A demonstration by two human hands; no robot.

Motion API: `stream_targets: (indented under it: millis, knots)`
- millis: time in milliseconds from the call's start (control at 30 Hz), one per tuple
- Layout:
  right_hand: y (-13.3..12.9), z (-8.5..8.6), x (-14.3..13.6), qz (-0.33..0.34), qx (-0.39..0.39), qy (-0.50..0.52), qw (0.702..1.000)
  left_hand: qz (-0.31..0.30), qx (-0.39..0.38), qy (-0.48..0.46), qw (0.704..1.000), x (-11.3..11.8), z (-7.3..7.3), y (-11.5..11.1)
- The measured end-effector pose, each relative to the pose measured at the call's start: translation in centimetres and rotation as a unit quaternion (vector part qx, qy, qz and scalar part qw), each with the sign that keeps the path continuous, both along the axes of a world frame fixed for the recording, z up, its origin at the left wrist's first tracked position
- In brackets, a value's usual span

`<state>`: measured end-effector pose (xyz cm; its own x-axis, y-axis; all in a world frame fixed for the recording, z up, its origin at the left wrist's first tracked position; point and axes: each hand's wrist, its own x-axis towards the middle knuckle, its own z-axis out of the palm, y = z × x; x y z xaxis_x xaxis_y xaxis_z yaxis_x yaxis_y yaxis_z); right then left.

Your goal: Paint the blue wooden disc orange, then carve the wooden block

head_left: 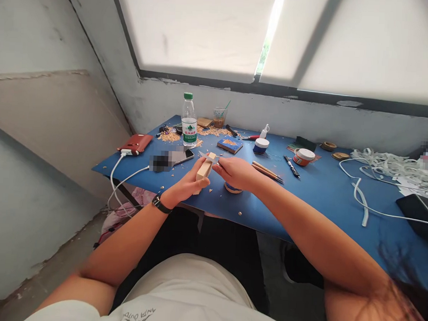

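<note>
A pale wooden block (204,168) is held upright and tilted in my left hand (188,184), whose fingers and thumb wrap round its lower part. My right hand (229,170) is closed on a knife; its blade (204,155) lies across the top of the block. The handle is mostly hidden in my fingers. Below my right hand, a round blue-and-wood piece (233,188) is partly covered. A phone (184,156) lies left of the block, and a blue block with a bare wood patch (230,144) lies behind it.
On the blue table (325,203) stand a water bottle (189,126), a cup (219,117), a blue-labelled jar (261,145) and an orange jar (303,157). Wooden-handled tools (266,171) lie right of my hand. A red case (138,143) sits left; white cable and strips lie right.
</note>
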<state>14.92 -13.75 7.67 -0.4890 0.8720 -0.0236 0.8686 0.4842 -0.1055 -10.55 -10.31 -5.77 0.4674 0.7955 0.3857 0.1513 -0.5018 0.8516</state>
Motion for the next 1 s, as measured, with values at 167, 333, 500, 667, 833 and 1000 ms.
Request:
stream_targets:
  millis: [167, 333, 500, 667, 833, 1000]
  knots:
    - [-1.2, 1.7, -0.9, 0.004, -0.010, -0.056, 0.998, -0.043, -0.158, -0.085, 0.983, 1.3, 0.4, -0.2]
    - [-2.4, 0.8, -0.2, -0.017, 0.000, -0.076, 0.997, -0.023, -0.187, -0.143, 0.972, 2.8, 1.3, -1.1]
    - [-2.5, -0.3, 0.7, -0.013, 0.003, -0.064, 0.998, -0.014, -0.156, -0.164, 0.974, 3.5, 2.4, -1.6]
    - [-2.6, -1.0, 0.6, -0.002, 0.001, -0.058, 0.998, 0.015, -0.157, -0.180, 0.971, 4.4, 3.2, -1.8]
    - [-2.9, -1.2, 0.3, 0.012, 0.007, -0.056, 0.998, 0.023, -0.169, -0.194, 0.966, 4.4, 3.5, -2.5]
    - [-3.7, -1.1, -0.1, 0.030, 0.001, -0.051, 0.998, 0.015, -0.136, -0.154, 0.978, 3.7, 3.7, -3.2]
